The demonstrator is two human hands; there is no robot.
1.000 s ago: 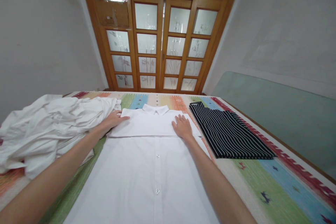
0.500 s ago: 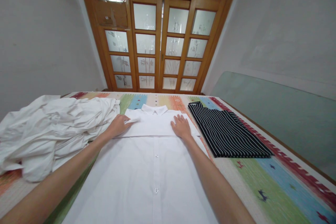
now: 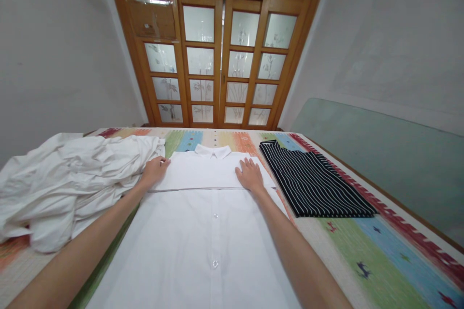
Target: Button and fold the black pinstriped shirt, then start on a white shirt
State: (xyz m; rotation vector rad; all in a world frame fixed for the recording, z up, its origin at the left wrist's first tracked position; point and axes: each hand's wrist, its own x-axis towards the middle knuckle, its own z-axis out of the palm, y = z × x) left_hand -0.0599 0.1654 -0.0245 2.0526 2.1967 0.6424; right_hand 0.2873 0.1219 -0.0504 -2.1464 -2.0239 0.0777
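A white collared shirt (image 3: pixel 188 236) lies spread out, buttons up, its collar (image 3: pixel 213 151) at the far end. A folded white band of cloth, apparently a sleeve, crosses its chest below the collar. At the left end of this band, my left hand (image 3: pixel 155 172) has its fingers closed on the shirt's edge; the fingertips are partly hidden. My right hand (image 3: pixel 250 175) rests flat on the band near the right shoulder, palm down, fingers spread.
A crumpled heap of white clothes (image 3: pixel 72 178) lies left of the shirt. On the right is a folded black-and-white striped garment (image 3: pixel 315 183). A patterned colourful cloth (image 3: pixel 348 251) covers the table. Beyond stand wooden glazed doors (image 3: pixel 221 58); a pale green panel (image 3: pixel 380 154) leans at right.
My left hand has moved left, from over the chest to the shirt's left shoulder edge, and the cloth it raised now lies flatter. My right hand has stayed in place.
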